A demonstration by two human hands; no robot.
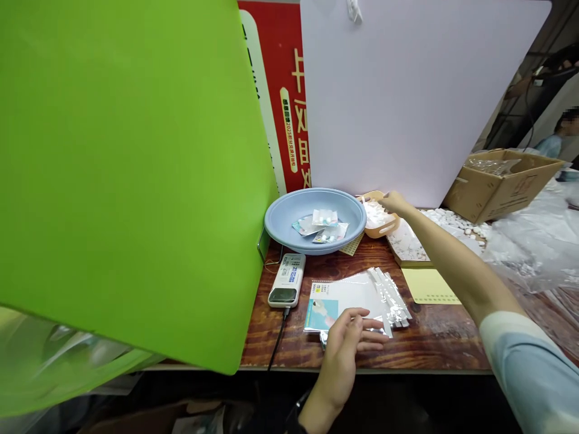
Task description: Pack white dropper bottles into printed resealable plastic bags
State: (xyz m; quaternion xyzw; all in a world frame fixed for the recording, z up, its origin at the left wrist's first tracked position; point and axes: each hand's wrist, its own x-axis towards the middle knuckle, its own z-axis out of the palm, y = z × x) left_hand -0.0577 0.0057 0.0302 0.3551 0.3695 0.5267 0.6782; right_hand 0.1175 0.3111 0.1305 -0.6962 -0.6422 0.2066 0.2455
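My left hand (pixel 346 346) is open, its fingers stretched over the lower edge of a spread of flat clear plastic packets (pixel 355 292) with a printed blue-green panel. Whether the fingertips touch the packets, I cannot tell. Further back, my right hand (pixel 392 203) reaches into a small orange basket (pixel 384 229) of white pieces (pixel 374 214). Its fingers are bent together and point down at the pieces; what they pinch, if anything, is too small to see. Left of the basket stands a blue oval basin (pixel 284 220) holding several small filled packets (pixel 324 218).
A white power bank (pixel 288 274) with a black cable lies left of the packets. Green (pixel 136 181) and white (pixel 389 90) boards rise around the table. On the right are yellow card (pixel 427 286), white pebble-like pieces (pixel 452 222), a cardboard box (pixel 506 187) and plastic sheeting (pixel 538 241).
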